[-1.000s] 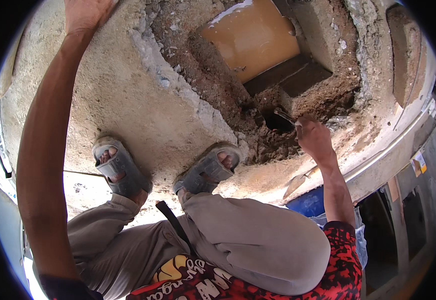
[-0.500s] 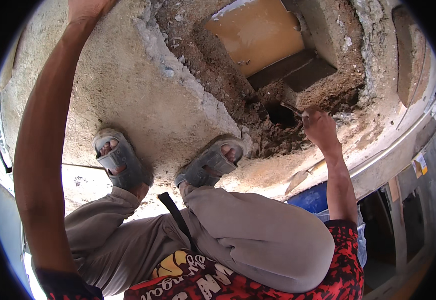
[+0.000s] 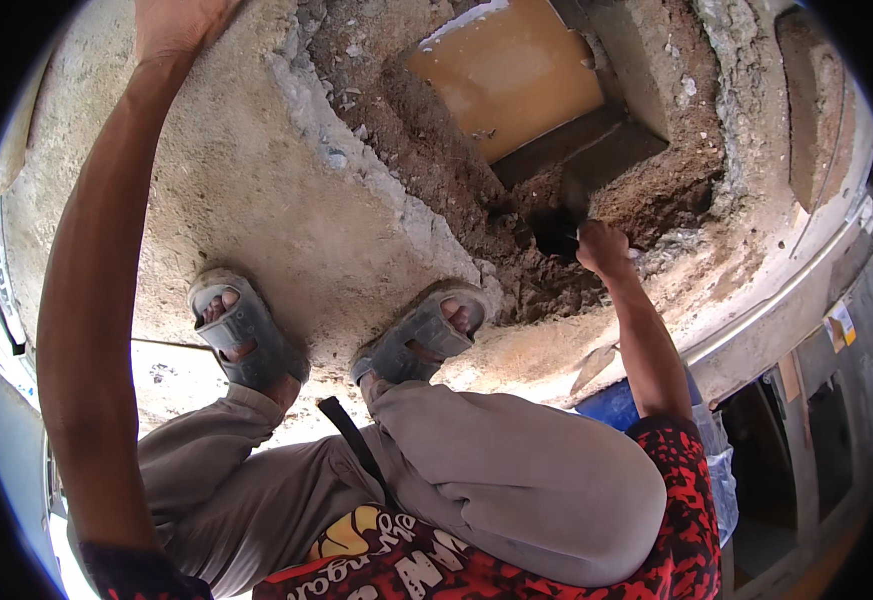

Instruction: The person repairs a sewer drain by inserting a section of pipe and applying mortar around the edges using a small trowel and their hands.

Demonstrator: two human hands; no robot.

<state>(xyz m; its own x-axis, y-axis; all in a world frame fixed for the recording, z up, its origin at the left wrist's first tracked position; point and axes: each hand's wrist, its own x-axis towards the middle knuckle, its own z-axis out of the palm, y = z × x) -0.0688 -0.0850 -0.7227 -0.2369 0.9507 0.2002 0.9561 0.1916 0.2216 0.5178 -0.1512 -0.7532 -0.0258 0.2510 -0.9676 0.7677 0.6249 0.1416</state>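
— Brown crumbly soil borders the square grey-walled concrete pit; where does the work sit against it?

— Just beside the pit, on the person's side: a dark ragged hole sunk in that soil, with the bare right hand at its right edge

— How is that hand gripping?

— Fingers curled tight, I judge on a slim tool, since a grey blur runs from the fist toward the pit; the fingers hide the rest, so I can't tell its shape

— And the bare left hand?

— Well left of the pit, at the pale rough concrete slab; the upper edge of the view cuts its fingers off, so I can't tell whether they are spread or pressed together

— How would you work at the hole?

— Short, controlled strokes, wrist in line with the forearm, loosening a little soil at a time and drawing it away from the pit, so crumbs stay off the smooth tan rectangular panel inside it

— Anything to guard against?

— Leaning too far: the dusty grey open-toed sandals stand on the person's side of the pit, one close to the slab's broken rim, which might crumble under a shifted weight
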